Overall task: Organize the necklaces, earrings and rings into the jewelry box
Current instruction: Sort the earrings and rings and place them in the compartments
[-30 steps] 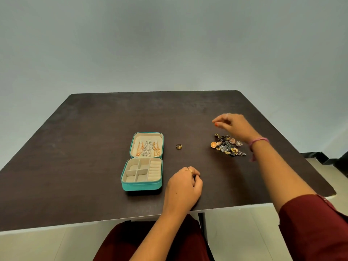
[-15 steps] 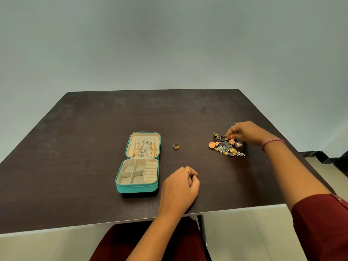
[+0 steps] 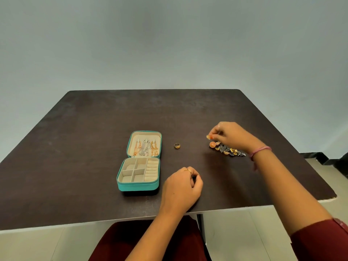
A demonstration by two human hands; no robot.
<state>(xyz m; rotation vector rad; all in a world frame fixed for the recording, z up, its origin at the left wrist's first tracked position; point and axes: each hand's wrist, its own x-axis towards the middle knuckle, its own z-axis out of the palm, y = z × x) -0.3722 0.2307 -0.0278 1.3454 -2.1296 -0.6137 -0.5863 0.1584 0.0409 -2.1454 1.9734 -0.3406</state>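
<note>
A teal jewelry box (image 3: 138, 186) lies open on the dark table (image 3: 94, 129), its cream compartments showing and necklaces (image 3: 145, 147) hanging in the raised lid. A gold ring (image 3: 177, 145) lies alone to the right of the lid. Further right is a pile of earrings (image 3: 227, 149). My right hand (image 3: 231, 134) hovers over the pile's left end and pinches a small earring (image 3: 209, 136) between its fingertips, just above the table. My left hand (image 3: 181, 187) rests on the table near the front edge, fingers curled, a ring worn on one finger, nothing seen held.
The table's front edge (image 3: 131, 219) runs just below my left hand. Pale floor tiles (image 3: 235, 232) show under and right of the table. A plain grey wall stands behind.
My right hand dropped from above the pile onto its left end, pinched a small earring and lifted it slightly leftward. My left hand stayed put.
</note>
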